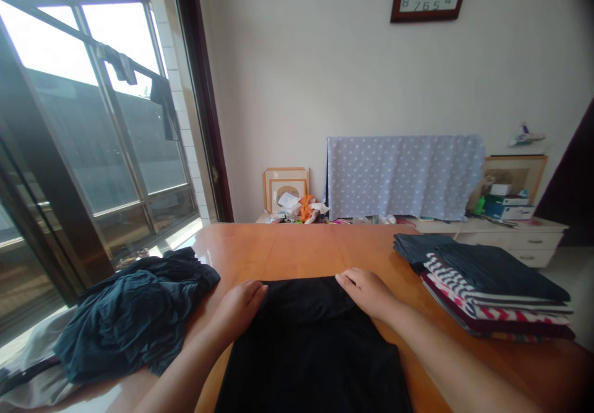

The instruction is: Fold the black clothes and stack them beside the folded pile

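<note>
black garment (315,351); left grip (242,305), right grip (365,289) at far corners

Black garment (315,351), orange-brown table (301,249), white-dotted pale-blue cloth (403,178)

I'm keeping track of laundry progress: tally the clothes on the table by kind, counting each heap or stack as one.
Black garment, held by the left hand and right hand: 1
Crumpled heap: 1
Folded stack: 1
Total: 3
</note>
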Motion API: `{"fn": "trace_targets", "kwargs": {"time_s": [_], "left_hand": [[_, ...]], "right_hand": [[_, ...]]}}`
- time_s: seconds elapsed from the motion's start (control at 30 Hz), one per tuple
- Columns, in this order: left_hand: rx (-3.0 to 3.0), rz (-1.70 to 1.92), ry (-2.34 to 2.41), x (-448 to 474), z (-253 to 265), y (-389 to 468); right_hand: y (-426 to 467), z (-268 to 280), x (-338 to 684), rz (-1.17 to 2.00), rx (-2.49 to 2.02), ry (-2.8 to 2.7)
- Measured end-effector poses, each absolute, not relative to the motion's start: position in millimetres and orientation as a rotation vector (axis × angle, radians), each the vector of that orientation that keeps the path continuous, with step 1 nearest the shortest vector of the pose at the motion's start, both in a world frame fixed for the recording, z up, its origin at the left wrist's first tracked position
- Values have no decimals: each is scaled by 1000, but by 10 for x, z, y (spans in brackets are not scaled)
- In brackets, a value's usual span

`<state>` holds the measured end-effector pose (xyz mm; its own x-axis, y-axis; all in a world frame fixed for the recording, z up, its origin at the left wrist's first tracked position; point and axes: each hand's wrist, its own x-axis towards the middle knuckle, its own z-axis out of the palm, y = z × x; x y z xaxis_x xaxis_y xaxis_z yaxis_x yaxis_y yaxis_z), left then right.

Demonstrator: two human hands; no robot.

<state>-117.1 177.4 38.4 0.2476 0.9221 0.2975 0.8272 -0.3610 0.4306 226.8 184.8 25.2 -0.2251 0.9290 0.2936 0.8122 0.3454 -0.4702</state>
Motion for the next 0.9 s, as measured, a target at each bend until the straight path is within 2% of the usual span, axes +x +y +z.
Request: {"fn": "trace_targets", "kwargs": {"time_s": [0.13, 0.37, 0.5, 0.7, 0.9], "left_hand": [[2355, 721, 1603, -972, 211, 1916], [2381, 304, 1785, -1000, -225, 1932], [2385, 300, 1846, -1055, -281, 1911], [2349, 286, 1863, -1005, -169, 1830], [2367, 528, 1729, -1169, 13, 1353]], "right_hand": [[1991, 211, 1946, 321, -1443, -2139], [2040, -293, 1831, 409, -1709, -2273], [2049, -399, 1869, 420, -1749, -2300], [2019, -271, 1896, 482, -1715, -2265], [1565, -100, 2160, 431, -1549, -2129]]}}
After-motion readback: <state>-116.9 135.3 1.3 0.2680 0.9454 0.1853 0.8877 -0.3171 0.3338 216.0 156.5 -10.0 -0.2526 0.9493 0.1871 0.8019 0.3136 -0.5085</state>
